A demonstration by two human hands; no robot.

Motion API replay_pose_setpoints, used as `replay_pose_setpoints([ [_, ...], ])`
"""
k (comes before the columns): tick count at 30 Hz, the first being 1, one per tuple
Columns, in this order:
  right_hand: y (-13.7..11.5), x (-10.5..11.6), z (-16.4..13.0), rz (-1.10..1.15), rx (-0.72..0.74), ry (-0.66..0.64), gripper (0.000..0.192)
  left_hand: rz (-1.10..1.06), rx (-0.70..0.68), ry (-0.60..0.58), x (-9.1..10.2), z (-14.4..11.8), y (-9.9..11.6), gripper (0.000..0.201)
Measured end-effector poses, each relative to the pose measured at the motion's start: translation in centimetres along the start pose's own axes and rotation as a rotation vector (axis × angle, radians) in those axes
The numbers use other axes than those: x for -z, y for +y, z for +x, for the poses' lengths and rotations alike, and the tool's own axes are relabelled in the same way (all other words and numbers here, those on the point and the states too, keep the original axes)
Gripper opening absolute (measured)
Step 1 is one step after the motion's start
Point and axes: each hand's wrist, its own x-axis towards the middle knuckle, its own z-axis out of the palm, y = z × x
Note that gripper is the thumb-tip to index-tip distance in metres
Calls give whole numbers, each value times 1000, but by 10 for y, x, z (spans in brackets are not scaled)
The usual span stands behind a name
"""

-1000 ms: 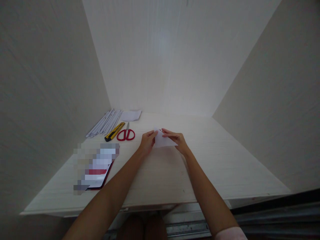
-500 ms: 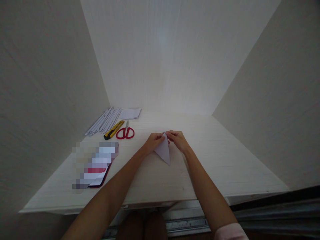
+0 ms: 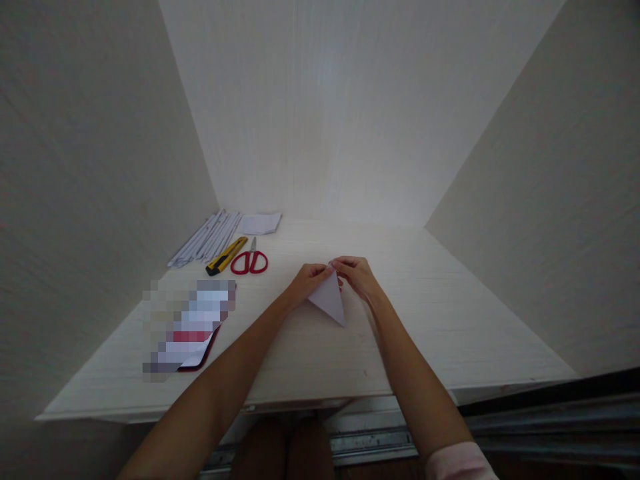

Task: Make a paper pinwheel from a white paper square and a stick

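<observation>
A small white paper piece (image 3: 330,300), folded into a triangle, hangs point-down just above the white table (image 3: 450,320). My left hand (image 3: 306,280) pinches its upper left corner. My right hand (image 3: 356,275) pinches the upper edge right beside it, fingertips of both hands almost touching. The paper's lower tip points toward me.
At the back left lie red-handled scissors (image 3: 249,259), a yellow utility knife (image 3: 226,255), several rolled white paper strips (image 3: 205,237) and a small stack of white sheets (image 3: 260,223). A blurred flat item (image 3: 190,327) lies at the front left. White walls enclose the table on three sides.
The paper went from a flat piece held level between my hands to a triangle hanging point-down. Both hands drew closer together at its top edge.
</observation>
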Motion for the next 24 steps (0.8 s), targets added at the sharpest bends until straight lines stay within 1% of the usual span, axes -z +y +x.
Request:
replay_pose_setpoints([
  [4,-3,2,2,46,66,175,19,37,-10,71,5,5,-10,35],
  [6,-5,4,2,89,118,220,19,29,-14,55,7,7,-15,35],
  [9,-7,6,1,133,170,250,21,9,-5,1,9,7,-17,35],
  [11,-8,6,0,138,159,240,23,40,-28,22,10,7,-17,33],
  [13,-8,5,-1,104,111,188,24,97,-82,89,12,8,-16,30],
  [15,-7,3,-2,21,56,117,26,148,-130,144,13,8,-15,28],
  [17,-6,2,-3,-69,23,78,27,169,-149,167,13,9,-13,27],
  [19,-6,2,-3,-110,15,94,28,131,-145,183,12,9,-12,28],
  [22,-5,3,-2,-88,34,129,28,24,-129,221,11,9,-11,31],
  [24,-4,5,-2,-73,54,119,28,-9,-133,250,10,9,-11,31],
])
